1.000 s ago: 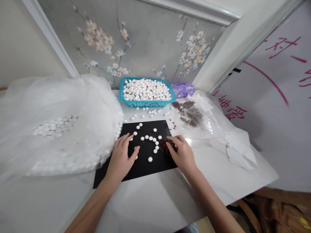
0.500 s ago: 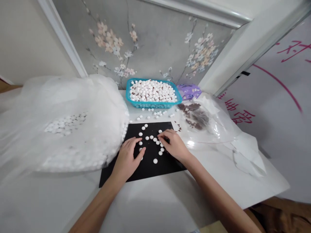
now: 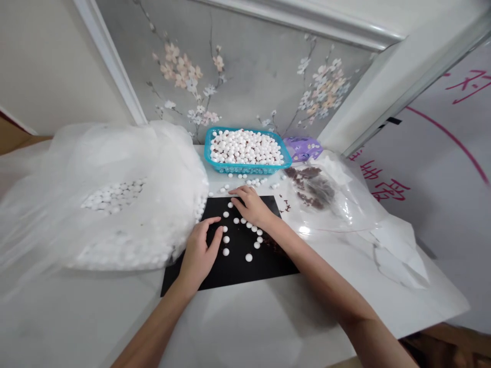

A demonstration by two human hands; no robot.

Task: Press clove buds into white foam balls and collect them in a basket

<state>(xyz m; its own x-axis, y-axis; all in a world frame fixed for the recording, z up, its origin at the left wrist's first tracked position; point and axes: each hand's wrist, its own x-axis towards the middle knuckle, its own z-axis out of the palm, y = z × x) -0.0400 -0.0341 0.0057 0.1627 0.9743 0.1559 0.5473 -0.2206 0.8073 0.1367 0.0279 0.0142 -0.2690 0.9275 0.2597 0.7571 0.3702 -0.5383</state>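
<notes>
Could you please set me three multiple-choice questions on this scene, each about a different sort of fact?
1. Where is the right hand?
A) At the top edge of the black sheet
B) On the purple packet
C) On the clear plastic bag

2. What colour is the plastic basket of white pieces?
A) Red
B) Teal
C) Yellow

3. How is the left hand?
A) Clenched in a fist
B) Holding the basket
C) Open, fingers spread

1: A, the hand lies over the sheet's top edge.
2: B, the rim shows teal.
3: C, the fingers stand apart above the sheet.
</notes>
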